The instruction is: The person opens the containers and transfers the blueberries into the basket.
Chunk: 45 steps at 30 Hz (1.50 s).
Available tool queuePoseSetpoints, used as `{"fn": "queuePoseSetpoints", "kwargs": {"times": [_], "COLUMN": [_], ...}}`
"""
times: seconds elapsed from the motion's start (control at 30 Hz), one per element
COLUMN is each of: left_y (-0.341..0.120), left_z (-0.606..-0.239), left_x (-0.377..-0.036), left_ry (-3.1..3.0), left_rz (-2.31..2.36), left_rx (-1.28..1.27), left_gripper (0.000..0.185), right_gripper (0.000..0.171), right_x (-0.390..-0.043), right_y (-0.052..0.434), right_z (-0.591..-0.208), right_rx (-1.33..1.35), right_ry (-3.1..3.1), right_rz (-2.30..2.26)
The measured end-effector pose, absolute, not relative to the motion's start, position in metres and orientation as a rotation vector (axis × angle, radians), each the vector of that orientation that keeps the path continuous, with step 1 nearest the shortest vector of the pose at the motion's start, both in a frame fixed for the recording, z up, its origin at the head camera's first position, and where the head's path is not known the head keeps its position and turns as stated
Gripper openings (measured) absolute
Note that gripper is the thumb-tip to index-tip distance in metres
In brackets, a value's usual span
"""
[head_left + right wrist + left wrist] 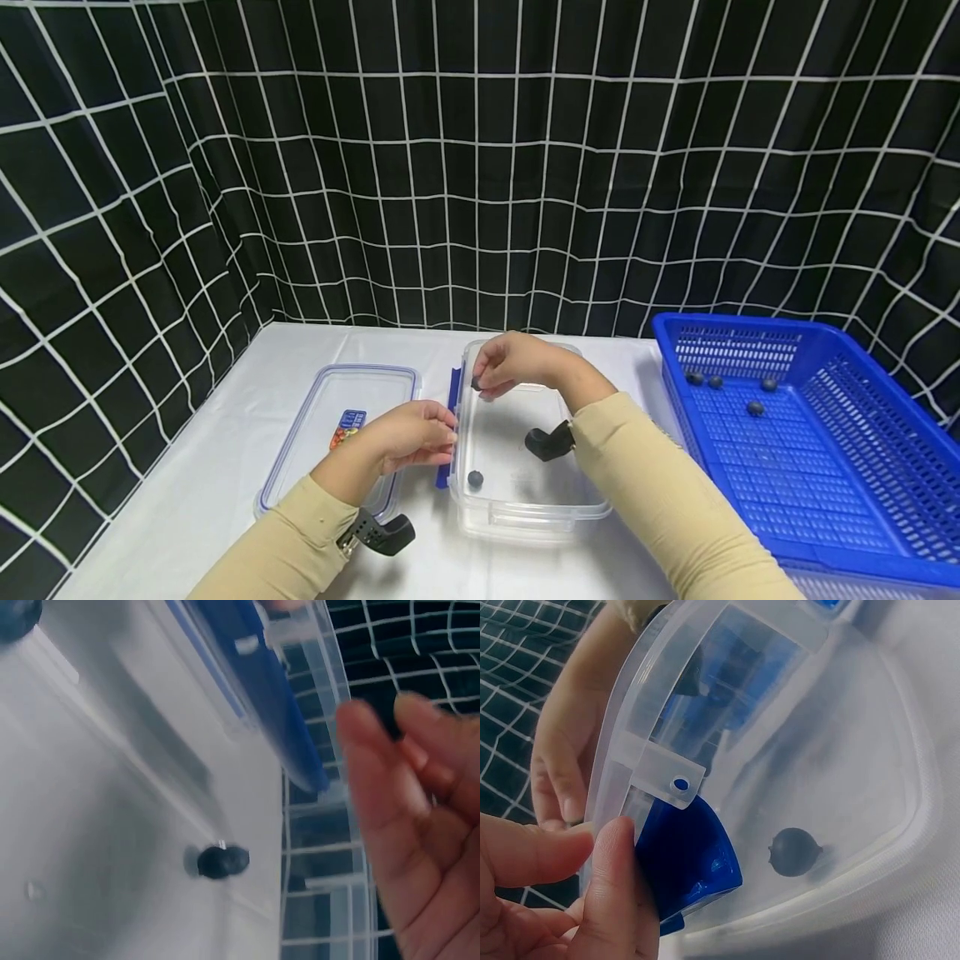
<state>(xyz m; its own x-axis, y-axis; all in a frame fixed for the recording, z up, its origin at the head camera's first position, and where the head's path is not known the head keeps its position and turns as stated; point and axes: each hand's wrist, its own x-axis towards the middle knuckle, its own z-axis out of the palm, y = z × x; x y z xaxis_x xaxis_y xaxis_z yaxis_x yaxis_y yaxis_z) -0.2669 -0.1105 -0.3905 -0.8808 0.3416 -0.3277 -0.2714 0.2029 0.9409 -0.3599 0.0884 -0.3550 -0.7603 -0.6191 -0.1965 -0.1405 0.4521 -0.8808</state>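
My left hand pinches the left rim of a clear plastic container, beside its blue latch. Over the container's far left corner is my right hand, palm down. Its thumb and index fingertips are apart in the right wrist view, with nothing visible between them. A small dark ball shows inside by the wall, separate from those fingers. Another dark ball, with small nubs in the left wrist view, lies in the near left corner.
A blue slotted basket stands at the right, with several similar dark balls inside. The clear lid lies left of the container, partly behind my left forearm. A black curtain with white grid lines hangs behind the white table.
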Motion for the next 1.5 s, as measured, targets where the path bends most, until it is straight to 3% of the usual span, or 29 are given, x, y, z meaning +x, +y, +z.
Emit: {"fn": "queuePoseSetpoints", "kwargs": {"times": [0.47,0.83,1.1,1.5], "left_y": [-0.109,-0.111,-0.112,-0.110], "left_z": [-0.391,-0.390,-0.390,-0.389], "left_x": [-0.267,-0.265,-0.266,-0.265], "left_ry": [2.032,2.028,2.016,2.019], "left_rz": [1.713,1.724,1.717,1.707], "left_rx": [0.063,0.074,0.069,0.055], "left_gripper": [0.018,0.018,0.020,0.022], "right_gripper": [0.013,0.019,0.024,0.037], "right_x": [-0.355,-0.345,-0.330,-0.315], "right_y": [0.131,0.213,0.295,0.388], "right_z": [-0.313,-0.274,-0.279,-0.313], "right_rx": [-0.809,-0.751,-0.478,-0.316], "right_ry": [2.361,2.551,2.759,2.819], "right_rz": [-1.176,-1.155,-1.079,-1.097]}}
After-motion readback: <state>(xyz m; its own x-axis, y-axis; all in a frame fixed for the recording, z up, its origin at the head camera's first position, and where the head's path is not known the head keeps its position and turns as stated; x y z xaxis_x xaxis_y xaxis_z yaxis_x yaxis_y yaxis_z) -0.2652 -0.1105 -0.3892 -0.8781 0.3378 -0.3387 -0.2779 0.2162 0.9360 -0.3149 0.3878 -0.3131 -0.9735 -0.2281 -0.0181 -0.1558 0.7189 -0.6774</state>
